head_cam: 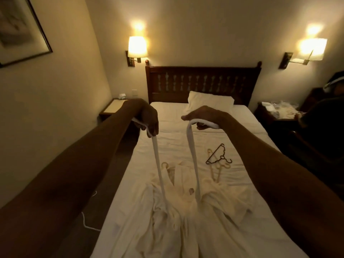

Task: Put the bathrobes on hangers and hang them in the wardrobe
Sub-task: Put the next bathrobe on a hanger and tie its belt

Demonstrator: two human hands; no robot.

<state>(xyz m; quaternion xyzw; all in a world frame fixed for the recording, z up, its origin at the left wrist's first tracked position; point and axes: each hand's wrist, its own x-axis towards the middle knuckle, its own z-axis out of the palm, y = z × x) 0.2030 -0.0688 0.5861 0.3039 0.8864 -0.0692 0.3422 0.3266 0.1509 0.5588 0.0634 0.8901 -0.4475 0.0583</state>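
Note:
A white bathrobe lies crumpled on the bed, with a pale hanger hook showing at its collar. Both my hands are raised above it, each holding one end of the robe's white belt, which hangs down in two strands to the robe's waist. My left hand grips the left strand, fingers curled round it. My right hand holds the right strand, draped over its fingers. A dark hanger lies on pale hangers on the sheet to the right.
A pillow lies by the wooden headboard. Nightstands flank the bed, under two lit wall lamps. A person sits at the right edge. A white cord lies on the floor to the left.

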